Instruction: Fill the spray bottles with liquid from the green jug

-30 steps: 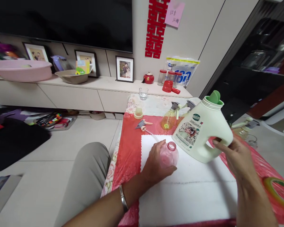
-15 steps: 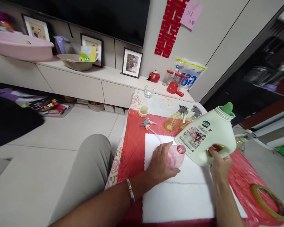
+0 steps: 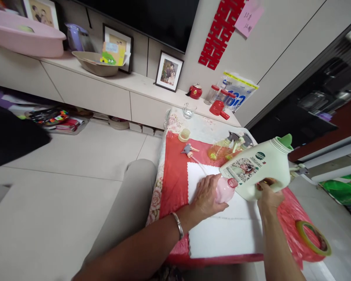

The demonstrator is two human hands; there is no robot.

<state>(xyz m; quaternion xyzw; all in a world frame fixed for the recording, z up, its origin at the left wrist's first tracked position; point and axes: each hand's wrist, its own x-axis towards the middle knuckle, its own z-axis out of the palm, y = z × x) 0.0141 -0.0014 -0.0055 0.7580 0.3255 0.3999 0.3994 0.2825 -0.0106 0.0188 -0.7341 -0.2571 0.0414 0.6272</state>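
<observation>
My left hand is wrapped round a pink spray bottle without its top, standing on a white cloth. Its open red-pink neck faces up. By its handle, my right hand grips a large pale green detergent jug, uncapped, with a green spout in its mouth. The jug tilts slightly, its mouth pointing up and to the right; no liquid is seen pouring. A grey spray head with a thin tube lies beyond the left hand. Near it sits a pale cap.
Yellowish spray bottles stand behind the jug. A glass cup is at the table's far end, and a roll of tape lies at the right. A low cabinet with a pink basin runs along the wall.
The camera view has shifted, so the table sits a little further right. Both hands keep their hold on the bottle and jug; the jug appears tilted slightly more to the right.
</observation>
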